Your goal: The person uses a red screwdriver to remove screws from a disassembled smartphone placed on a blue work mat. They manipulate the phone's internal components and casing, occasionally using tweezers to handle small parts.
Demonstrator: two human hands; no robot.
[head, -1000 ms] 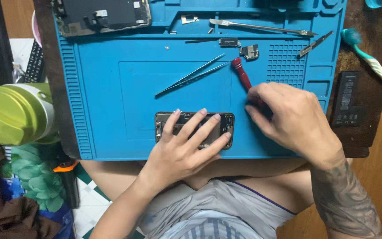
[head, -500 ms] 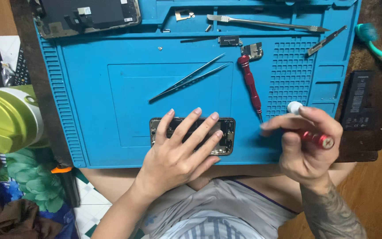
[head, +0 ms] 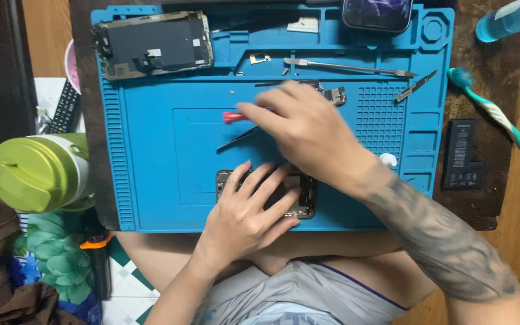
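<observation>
My left hand (head: 245, 213) lies flat, fingers spread, on an opened phone body (head: 306, 198) at the near edge of the blue work mat (head: 151, 180). My right hand (head: 308, 129) hovers just beyond the phone and holds a red-handled screwdriver (head: 233, 117); only its red end sticks out to the left of my fingers. Black tweezers (head: 236, 139) lie on the mat under that hand, partly hidden. My forearm crosses the mat's right side.
A detached phone screen (head: 151, 45) lies at the mat's far left, another phone (head: 377, 13) at the far edge. A metal pry tool (head: 344, 65), a white cap (head: 387, 159), a battery (head: 463, 153), a toothbrush (head: 492, 111) and a green-lidded tub (head: 31, 171) surround the work area.
My right hand picked up the red screwdriver at the mat's right side and carried it left, above the phone. My left hand stayed on the phone.
</observation>
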